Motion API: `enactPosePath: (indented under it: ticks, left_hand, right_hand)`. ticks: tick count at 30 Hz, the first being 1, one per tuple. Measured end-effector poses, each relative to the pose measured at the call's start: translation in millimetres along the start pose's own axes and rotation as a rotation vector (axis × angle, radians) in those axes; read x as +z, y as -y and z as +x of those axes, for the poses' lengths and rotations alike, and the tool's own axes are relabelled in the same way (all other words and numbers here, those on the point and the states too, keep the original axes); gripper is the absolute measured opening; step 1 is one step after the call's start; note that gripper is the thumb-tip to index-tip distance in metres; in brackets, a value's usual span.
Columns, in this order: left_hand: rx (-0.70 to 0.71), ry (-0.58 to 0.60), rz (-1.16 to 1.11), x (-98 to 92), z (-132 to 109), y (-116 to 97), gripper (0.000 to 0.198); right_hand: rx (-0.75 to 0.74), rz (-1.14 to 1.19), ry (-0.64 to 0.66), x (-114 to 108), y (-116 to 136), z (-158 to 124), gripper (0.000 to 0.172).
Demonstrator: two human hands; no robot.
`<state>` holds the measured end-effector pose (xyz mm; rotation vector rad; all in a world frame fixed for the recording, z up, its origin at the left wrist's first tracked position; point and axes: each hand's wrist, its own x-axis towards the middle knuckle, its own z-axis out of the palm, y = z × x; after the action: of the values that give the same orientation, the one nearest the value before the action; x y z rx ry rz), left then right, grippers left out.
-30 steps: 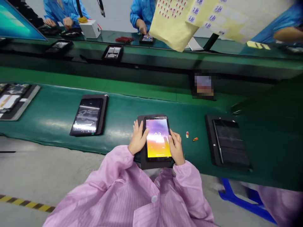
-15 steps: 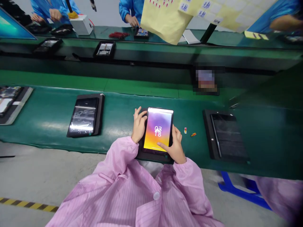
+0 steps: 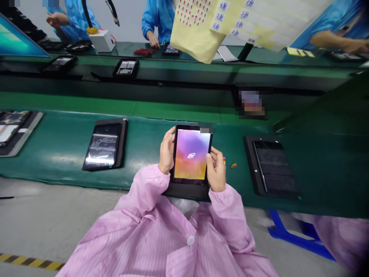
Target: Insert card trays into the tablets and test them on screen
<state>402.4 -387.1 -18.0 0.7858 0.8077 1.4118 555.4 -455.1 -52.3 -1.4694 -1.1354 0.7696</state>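
Note:
A tablet (image 3: 192,154) with a lit purple-to-orange screen and a white logo is held between my two hands, above a dark pad (image 3: 187,190) at the bench's front edge. My left hand (image 3: 167,151) grips its left edge, fingers partly hidden behind it. On the right edge my right hand (image 3: 216,168) is closed, thumb along the front and fingers at the side. Just right of that hand lies a small orange and yellow piece (image 3: 233,166); another small coloured piece (image 3: 224,161) is partly covered by my fingers.
Dark tablets on pads lie to the left (image 3: 104,144) and right (image 3: 275,167). An opened device (image 3: 11,125) sits at the far left. Trays with devices (image 3: 126,67) stand beyond. Yellow sheets (image 3: 198,34) hang overhead; people in blue work across the bench.
The tablet has risen slightly off its pad. The clock digits on its screen have gone, leaving a logo. My right thumb has moved from the screen to its edge; my left fingers have closed round the side.

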Motion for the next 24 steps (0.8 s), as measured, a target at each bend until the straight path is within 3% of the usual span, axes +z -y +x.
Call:
enactPosePath:
  ticks: [9,12,16,19,24]
  left_hand:
    - [0.302,0.166,0.284,-2.6,19.9,-24.6,0.04]
    - [0.373,0.34,0.497,3.3,23.1,-48.8,0.03]
    - [0.519,0.553,0.816,19.9,18.6,-78.4,0.018]
    - [0.607,0.591,0.904,26.5,11.9,-85.2,0.013]
    - [0.605,0.557,0.887,27.4,-1.5,-84.4,0.011]
  right_hand:
    - [-0.176,0.009,0.087,-7.0,1.9,-2.1,0.045]
    - [-0.185,-0.068,0.116,-31.1,-8.3,-2.3,0.043]
    - [-0.078,-0.454,-0.019,-79.2,-33.7,16.9,0.042]
    - [-0.039,-0.575,0.026,-100.9,-52.7,40.2,0.032]
    - [-0.03,-0.596,0.223,-99.1,-63.4,71.9,0.015]
